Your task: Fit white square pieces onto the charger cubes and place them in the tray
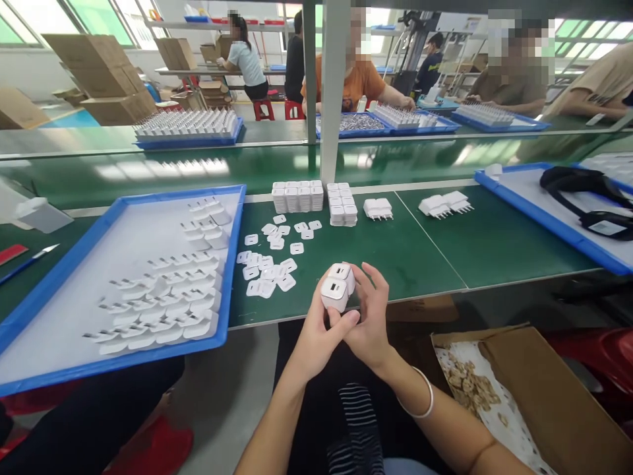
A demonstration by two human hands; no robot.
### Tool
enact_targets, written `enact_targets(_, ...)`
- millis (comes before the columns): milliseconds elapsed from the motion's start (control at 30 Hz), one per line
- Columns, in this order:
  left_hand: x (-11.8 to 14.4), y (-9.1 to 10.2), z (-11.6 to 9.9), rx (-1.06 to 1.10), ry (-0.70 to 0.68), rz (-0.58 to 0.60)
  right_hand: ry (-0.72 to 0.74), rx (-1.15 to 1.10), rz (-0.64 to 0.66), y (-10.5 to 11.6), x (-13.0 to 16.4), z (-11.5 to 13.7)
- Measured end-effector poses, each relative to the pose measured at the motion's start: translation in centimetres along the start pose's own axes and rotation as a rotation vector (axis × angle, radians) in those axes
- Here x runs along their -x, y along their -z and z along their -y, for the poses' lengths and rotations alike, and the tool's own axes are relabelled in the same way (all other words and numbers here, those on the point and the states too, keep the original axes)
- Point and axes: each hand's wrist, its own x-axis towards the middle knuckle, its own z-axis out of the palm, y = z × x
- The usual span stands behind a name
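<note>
My left hand (319,333) and my right hand (372,316) meet just off the near edge of the green workbench (420,244). Together they grip two white charger plugs (337,287) pressed side by side, port faces toward me. Small white cover plates (270,260) lie scattered on the bench just beyond my hands. Behind them stand stacks of white parts (314,198). A blue tray (232,264) at my left holds several white charger plugs lying in rows.
Two small groups of pronged plugs (445,203) sit right of the stacks. A second blue tray (539,211) with black straps is at far right. An open cardboard box (539,389) stands by my right knee. A white post (333,92) rises mid-bench; other people work opposite.
</note>
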Motion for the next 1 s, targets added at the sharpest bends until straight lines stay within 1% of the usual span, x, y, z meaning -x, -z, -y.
enact_targets(67, -0.6, 0.3, 0.1, -0.111, 0.012, 0.081, -0.159, -0.076, 0.034, 1.2, -1.1, -0.2)
enact_targets(100, -1.0, 0.4, 0.2, -0.185, 0.006, 0.099, -0.221, -0.099, 0.044, 2.1, -2.0, -0.3)
enact_targets(133, -1.3, 0.4, 0.4, -0.262, -0.005, 0.101, -0.263, -0.105, 0.049, 3.1, -3.2, -0.4)
enact_targets(200, -1.9, 0.5, 0.6, -0.401, -0.028, 0.062, -0.306, -0.052, 0.043, 5.6, -6.4, -0.7)
enact_targets(267, -2.3, 0.4, 0.9, -0.492, -0.037, 0.014, -0.322, 0.145, 0.009, 8.2, -9.9, -1.3)
enact_targets(333, -2.5, 0.2, 1.0, -0.548, -0.046, 0.013, -0.388, 0.516, 0.007, 10.3, -12.7, -1.9)
enact_targets(367, -2.5, 0.1, 1.1, -0.570, -0.052, 0.023, -0.428, 0.684, 0.040, 11.0, -13.8, -2.2)
enact_targets(400, -2.5, 0.1, 1.0, -0.589, -0.058, 0.033, -0.461, 0.812, 0.077, 11.2, -14.6, -2.6)
enact_targets(467, -2.6, 0.0, 1.0, -0.626, -0.061, 0.044, -0.497, 0.933, 0.153, 10.9, -15.6, -3.3)
enact_targets(600, -2.7, 0.0, 0.9, -0.695, -0.056, 0.048, -0.499, 0.988, 0.206, 8.2, -17.2, -4.7)
enact_targets(667, -2.8, 0.2, 0.8, -0.696, -0.049, 0.054, -0.503, 1.008, 0.225, 7.5, -18.1, -4.9)
enact_targets(700, -2.8, 0.3, 0.7, -0.690, -0.042, 0.056, -0.507, 1.012, 0.236, 7.5, -18.6, -4.8)
enact_targets(767, -2.8, 0.5, 0.6, -0.681, -0.034, 0.059, -0.515, 1.014, 0.254, 8.1, -19.2, -4.3)
enact_targets(900, -2.9, 0.5, 0.9, -0.710, -0.068, 0.050, -0.505, 1.016, 0.273, 10.5, -19.5, -3.4)
enact_targets(1000, -2.9, 0.2, 1.2, -0.747, -0.091, 0.036, -0.489, 1.019, 0.307, 10.9, -19.7, -3.7)
